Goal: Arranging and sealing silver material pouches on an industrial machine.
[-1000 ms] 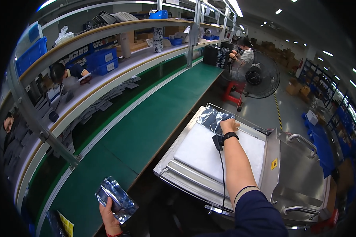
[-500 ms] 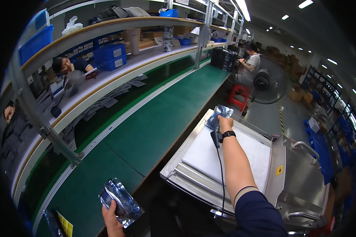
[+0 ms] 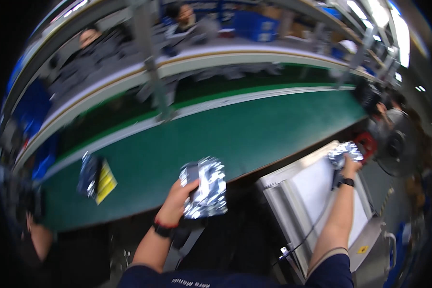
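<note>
Since half a second ago, the left hand (image 3: pixel 177 199) is carrying its crinkled silver foil bag (image 3: pixel 205 188) up and rightward, gripping it above the green conveyor belt's (image 3: pixel 254 132) near edge. Far right, the right hand (image 3: pixel 349 165) is pinching another silver bag (image 3: pixel 343 152) (blurred) at the white tray's (image 3: pixel 317 192) far corner.

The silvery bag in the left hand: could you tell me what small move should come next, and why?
Probably lower it onto the green belt. The left hand holds the silvery bag just above the belt's near edge, where a similar bag with a yellow card already lies. The right hand grips another silvery bag over the white tray.
</note>
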Demonstrator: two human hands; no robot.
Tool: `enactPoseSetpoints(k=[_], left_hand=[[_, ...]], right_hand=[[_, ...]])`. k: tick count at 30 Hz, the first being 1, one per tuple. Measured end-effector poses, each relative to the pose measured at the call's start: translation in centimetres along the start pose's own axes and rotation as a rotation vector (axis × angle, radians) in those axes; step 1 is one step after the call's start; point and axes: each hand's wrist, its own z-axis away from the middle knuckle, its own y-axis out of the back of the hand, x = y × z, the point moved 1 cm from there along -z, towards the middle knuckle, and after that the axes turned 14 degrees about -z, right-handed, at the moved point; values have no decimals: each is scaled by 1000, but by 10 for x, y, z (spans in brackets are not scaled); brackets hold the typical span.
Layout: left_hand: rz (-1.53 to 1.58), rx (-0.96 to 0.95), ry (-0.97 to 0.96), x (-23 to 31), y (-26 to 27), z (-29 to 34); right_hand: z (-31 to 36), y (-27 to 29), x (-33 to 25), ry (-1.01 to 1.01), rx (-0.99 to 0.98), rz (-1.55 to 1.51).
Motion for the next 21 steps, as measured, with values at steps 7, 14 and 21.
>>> enactPoseSetpoints(k=[7,14,21], left_hand=[[144,-293,206,-4,-13,7],[292,-551,462,-18,-38,48],[119,-284,97,-23,-22,106]], right_hand=[[137,-88,-169,-193,-1269,93],[327,-159,-231,197,-2424,366],[431,-149,-225,854,-2468,492]])
